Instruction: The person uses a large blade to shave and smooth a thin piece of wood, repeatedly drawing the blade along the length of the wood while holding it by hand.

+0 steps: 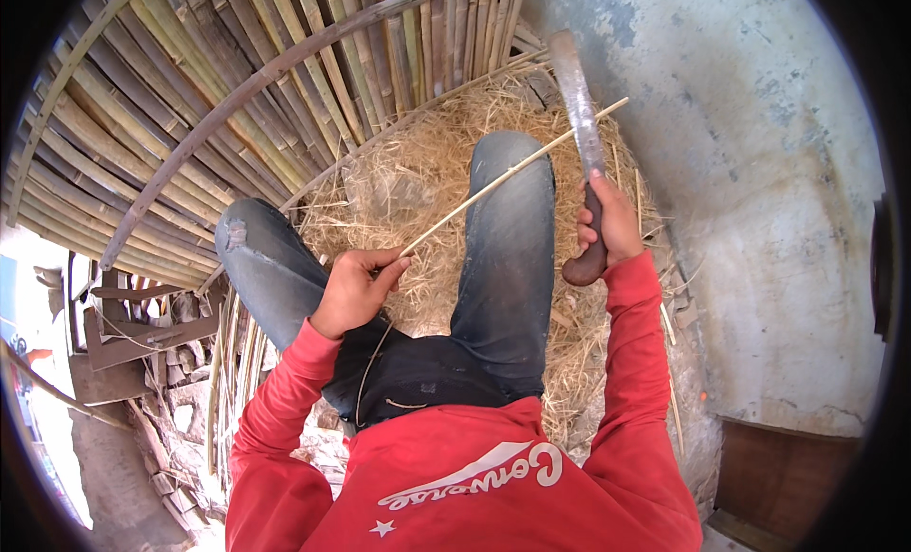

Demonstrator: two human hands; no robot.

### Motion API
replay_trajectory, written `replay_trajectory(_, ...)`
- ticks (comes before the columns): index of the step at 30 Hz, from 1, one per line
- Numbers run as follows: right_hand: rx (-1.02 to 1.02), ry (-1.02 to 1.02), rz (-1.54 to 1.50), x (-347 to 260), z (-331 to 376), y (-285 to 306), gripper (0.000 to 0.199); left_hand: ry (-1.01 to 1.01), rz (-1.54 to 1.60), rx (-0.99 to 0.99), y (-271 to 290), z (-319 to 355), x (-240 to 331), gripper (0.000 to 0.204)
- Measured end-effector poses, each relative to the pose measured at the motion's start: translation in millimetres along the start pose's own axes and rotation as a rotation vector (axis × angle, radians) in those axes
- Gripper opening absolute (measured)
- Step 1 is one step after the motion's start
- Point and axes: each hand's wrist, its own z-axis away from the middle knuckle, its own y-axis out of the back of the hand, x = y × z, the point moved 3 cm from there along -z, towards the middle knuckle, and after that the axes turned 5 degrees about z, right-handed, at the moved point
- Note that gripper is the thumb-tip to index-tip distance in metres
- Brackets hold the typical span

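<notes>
My left hand [359, 284] is closed round the near end of a thin, pale bamboo strip [493, 184]. The strip slants up to the right across my right thigh, and its far end meets the blade of a machete [581, 101]. Gripped by its dark wooden handle, the machete is in my right hand [613, 220], with the blade pointing up and away. My right thumb lies along the base of the blade. In this view the blade overlaps the strip; whether it cuts into it I cannot tell.
Straw-like shavings [408, 187] cover the ground round my legs. A wall of bamboo poles [313, 78] with a curved wooden bar stands ahead to the left. On the right rises a worn bluish-grey wall [759, 201]. Several long strips [228, 362] stand by my left side.
</notes>
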Motion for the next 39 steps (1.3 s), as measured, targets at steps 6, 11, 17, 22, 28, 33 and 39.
replay_trajectory(6,-0.254,-0.095,0.15,18,25,-23,0.039,0.026,-0.009,-0.031,-3,-3,-1,0.024)
replay_trajectory(11,-0.044,0.0,0.048,9,4,-2,0.037,-0.021,0.062,-0.005,-3,-3,-2,0.025)
replay_trajectory(17,-0.148,-0.069,0.102,26,26,-23,0.037,0.03,0.027,-0.093,2,-9,2,0.024)
replay_trajectory(22,-0.132,-0.052,0.118,18,14,3,0.039,0.017,0.069,-0.078,-1,-7,4,0.027)
replay_trajectory(28,-0.228,-0.113,0.066,28,27,-23,0.039,0.049,0.032,-0.095,-3,-15,18,0.03)
replay_trajectory(33,-0.228,-0.091,0.124,18,31,-20,0.041,-0.004,0.005,-0.095,-2,-13,9,0.031)
replay_trajectory(39,-0.098,-0.068,0.001,20,23,-12,0.042,0.014,0.021,-0.099,-7,-25,18,0.031)
